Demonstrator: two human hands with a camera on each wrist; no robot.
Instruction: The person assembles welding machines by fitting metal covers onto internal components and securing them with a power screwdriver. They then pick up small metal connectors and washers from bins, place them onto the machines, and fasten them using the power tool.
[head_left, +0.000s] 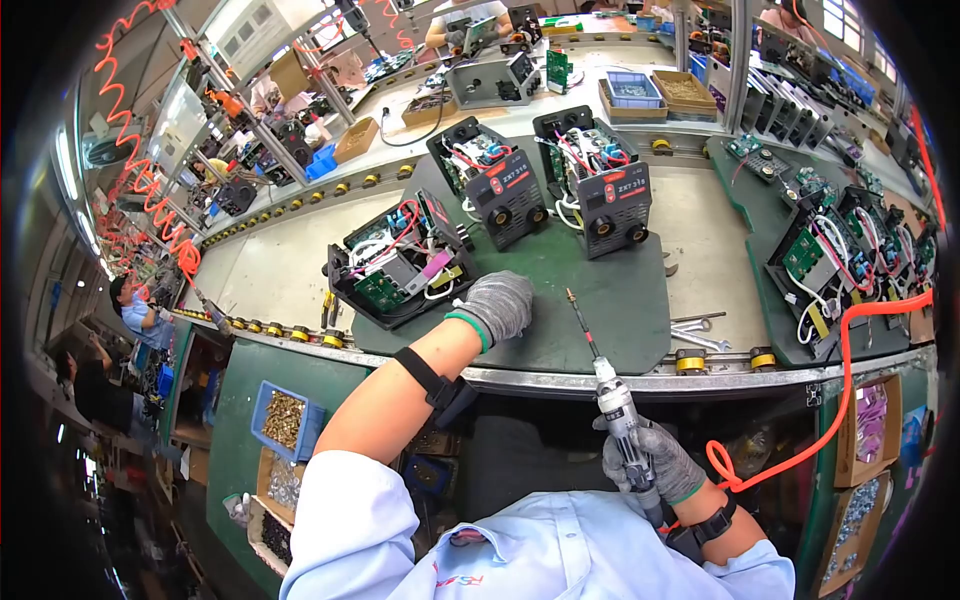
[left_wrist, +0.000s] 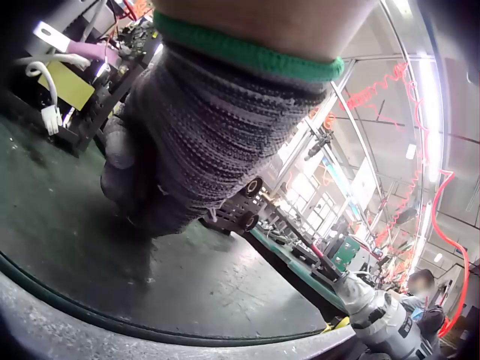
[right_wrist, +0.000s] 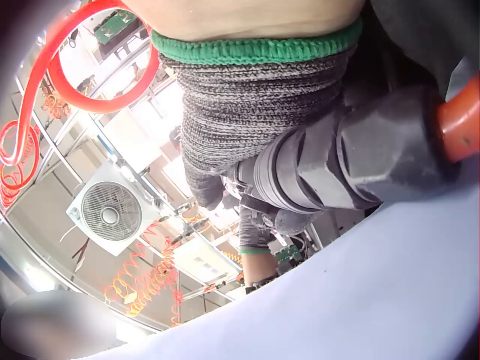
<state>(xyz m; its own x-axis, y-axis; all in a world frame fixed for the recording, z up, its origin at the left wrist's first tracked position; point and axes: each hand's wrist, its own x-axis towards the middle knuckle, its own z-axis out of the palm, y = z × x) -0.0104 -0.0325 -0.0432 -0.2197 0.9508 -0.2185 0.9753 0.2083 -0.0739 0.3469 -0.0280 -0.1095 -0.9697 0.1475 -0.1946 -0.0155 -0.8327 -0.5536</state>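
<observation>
A grey-gloved left hand (head_left: 498, 306) is over the green mat (head_left: 600, 310), close to the front unit with open circuitry (head_left: 400, 262). In the left wrist view the gloved left hand (left_wrist: 199, 139) has its fingers bent down toward the mat; whether they pinch anything is hidden. The gloved right hand (head_left: 660, 462) grips a grey air screwdriver (head_left: 622, 420), its long bit pointing up and forward over the mat's front edge. The right wrist view shows the right hand (right_wrist: 247, 120) round the tool's black ribbed end (right_wrist: 322, 161). Two black-fronted units (head_left: 508, 200) (head_left: 612, 205) stand behind.
Wrenches (head_left: 700, 335) lie right of the mat. More open units (head_left: 815, 255) stand on another mat at right. A red air hose (head_left: 848, 370) loops beside the right arm. Parts bins (head_left: 285, 420) are at lower left; rollers (head_left: 690, 362) line the bench edge.
</observation>
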